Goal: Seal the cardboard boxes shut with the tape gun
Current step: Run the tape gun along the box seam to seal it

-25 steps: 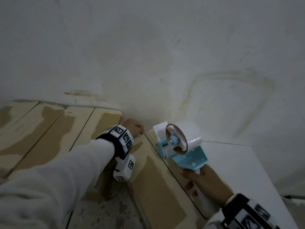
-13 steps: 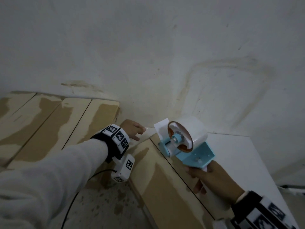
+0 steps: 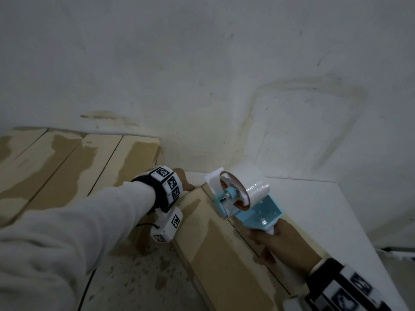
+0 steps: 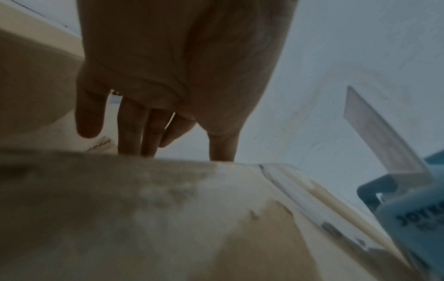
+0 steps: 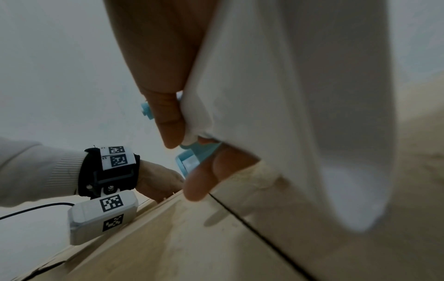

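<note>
Head view, lower middle of the frame: long flat brown cardboard box (image 3: 215, 248) with pale, blotchy worn patches and a dark straight seam between its two top flaps, running from centre toward the lower right. Pale blue plastic tape gun (image 3: 244, 205) with a glossy white tape roll on a round hub, resting on that seam near the box's far end, a white flat tab sticking up at its front. Right hand (image 3: 283, 248) at lower right, fingers curled tight round the gun's white handle, thumb on the near side; same wrap visible in the right wrist view, right hand (image 5: 173, 106) closed on the tape gun (image 5: 192, 157), fingertips meeting around the smooth handle. Left hand (image 3: 183, 179) at the centre, reaching over the far end of the box, mostly hidden behind the black wrist strap. Left wrist view: left hand (image 4: 177, 72) with straight fingers (image 4: 129, 129) held close together, pointing down past the box's far edge, little finger set slightly apart; tips hidden behind the cardboard, so contact cannot be told. More blotchy brown cardboard boxes (image 3: 67, 162) at mid left, laid flat side by side. Stained white wall (image 3: 202, 63) across the top; white smooth tabletop (image 3: 325, 221) at right.
</note>
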A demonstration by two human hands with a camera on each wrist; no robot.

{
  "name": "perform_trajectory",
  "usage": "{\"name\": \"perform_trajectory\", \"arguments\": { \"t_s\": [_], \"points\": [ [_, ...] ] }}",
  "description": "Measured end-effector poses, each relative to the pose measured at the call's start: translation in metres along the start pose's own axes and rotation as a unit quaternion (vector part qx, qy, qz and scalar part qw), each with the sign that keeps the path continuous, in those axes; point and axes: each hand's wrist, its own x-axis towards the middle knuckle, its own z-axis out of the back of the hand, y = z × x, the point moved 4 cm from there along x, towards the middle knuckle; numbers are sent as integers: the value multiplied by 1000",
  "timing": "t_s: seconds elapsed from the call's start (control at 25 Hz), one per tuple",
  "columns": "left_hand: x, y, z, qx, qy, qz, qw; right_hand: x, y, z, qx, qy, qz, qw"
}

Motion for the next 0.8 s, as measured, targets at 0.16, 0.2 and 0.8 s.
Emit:
{"name": "perform_trajectory", "arguments": {
  "t_s": [0.16, 0.2, 0.8],
  "points": [
    [-17, -17, 6, -64, -13, -114, 991, -1, 0, 0, 2, -1, 5, 1000],
    [-26, -21, 4, -50, -8, -141, 989, -1, 1, 0, -1, 0, 8, 1000],
    [-56, -19, -54, 89, -19, -159, 983, -9, 8, -4, -116, 14, 68, 991]
  ]
}}
